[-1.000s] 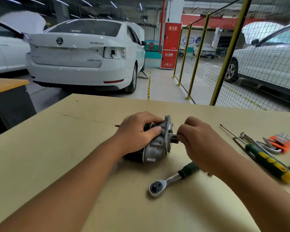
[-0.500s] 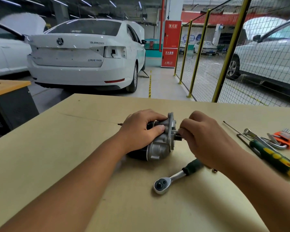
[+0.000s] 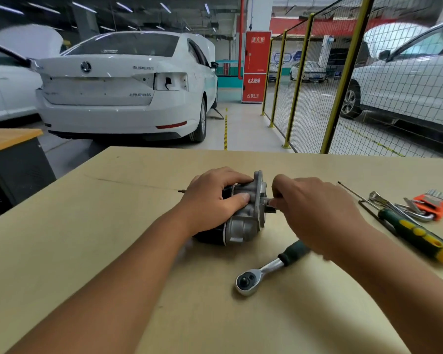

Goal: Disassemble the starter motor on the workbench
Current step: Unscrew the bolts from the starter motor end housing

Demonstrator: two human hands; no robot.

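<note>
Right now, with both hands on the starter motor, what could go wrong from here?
The starter motor lies on its rounded side, steadied only by the left hand; it may roll if that grip loosens. The right hand pinches a small part at the flange; once freed, it could drop and roll off the workbench. The ratchet lies under the right forearm, which may knock it.

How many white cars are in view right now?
4: one straight ahead, one at far left, one behind the right fence, one distant; others may be hidden.
</note>
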